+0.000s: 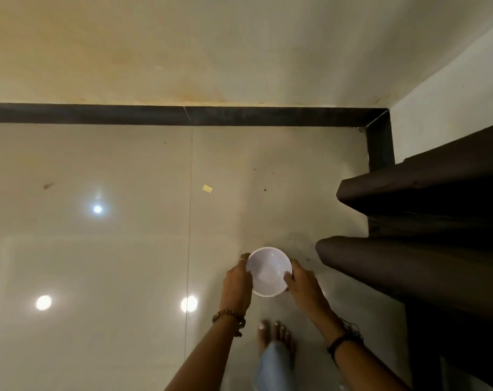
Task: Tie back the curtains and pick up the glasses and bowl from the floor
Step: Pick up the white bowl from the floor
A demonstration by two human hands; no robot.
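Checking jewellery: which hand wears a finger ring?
The left hand on the white bowl shows a ring; the right hand shows none.

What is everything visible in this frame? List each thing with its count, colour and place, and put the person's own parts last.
bowl: one, white, lower centre, held between both hands
scrap: one, pale yellow, on the floor above the bowl
floor: glossy beige tiles with light reflections
skirting: dark band along the wall base
wall: cream, stained, top
curtains: dark brown folds, right side
left hand: one, grips the bowl's left rim; ring, beaded bracelet
right hand: one, grips the bowl's right rim; dark wrist bands
foot: one, bare, bottom centre
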